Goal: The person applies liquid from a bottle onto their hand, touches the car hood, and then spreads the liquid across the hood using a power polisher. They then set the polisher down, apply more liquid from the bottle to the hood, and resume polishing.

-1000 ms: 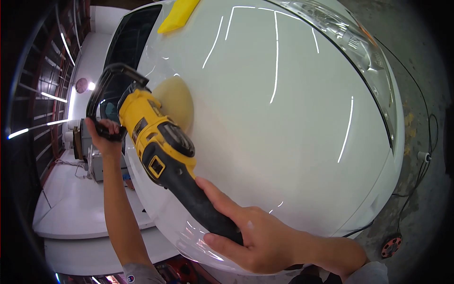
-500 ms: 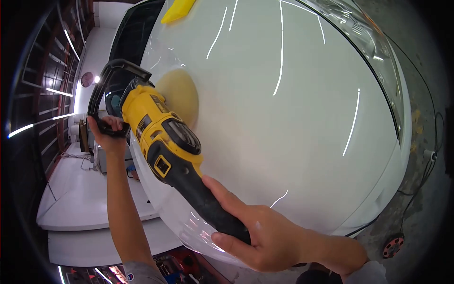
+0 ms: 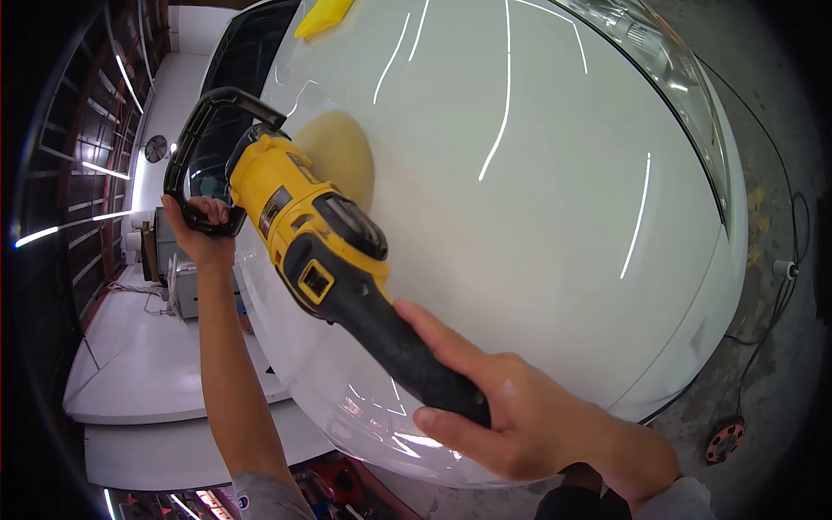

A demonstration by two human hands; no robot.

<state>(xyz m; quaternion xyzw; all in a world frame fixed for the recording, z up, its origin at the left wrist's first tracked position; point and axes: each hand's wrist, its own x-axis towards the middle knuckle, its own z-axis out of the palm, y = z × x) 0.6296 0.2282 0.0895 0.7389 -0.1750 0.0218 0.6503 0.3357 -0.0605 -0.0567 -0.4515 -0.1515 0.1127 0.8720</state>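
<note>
A yellow and black polisher (image 3: 303, 234) lies across the white car hood (image 3: 537, 225), with its round pale yellow pad (image 3: 342, 160) against the paint. My left hand (image 3: 204, 227) is wrapped round the lower end of the black loop handle (image 3: 186, 139) at the tool's head. The black rear grip (image 3: 407, 355) is held in my right hand (image 3: 503, 403), its thumb and fingers on either side. Part of the pad is hidden behind the tool's body.
Near the windshield (image 3: 251, 52) rests a yellow cloth (image 3: 325, 15). A headlight (image 3: 646, 35) edges the hood at upper right. Black cables (image 3: 784, 295) and a red and black disc (image 3: 724, 440) lie on the floor. Another white car panel (image 3: 147, 355) stands at left.
The polisher and both my hands have shifted; the tool's body and my right hand sit slightly farther right, and the pad a little higher. My grip on both handles is the same.
</note>
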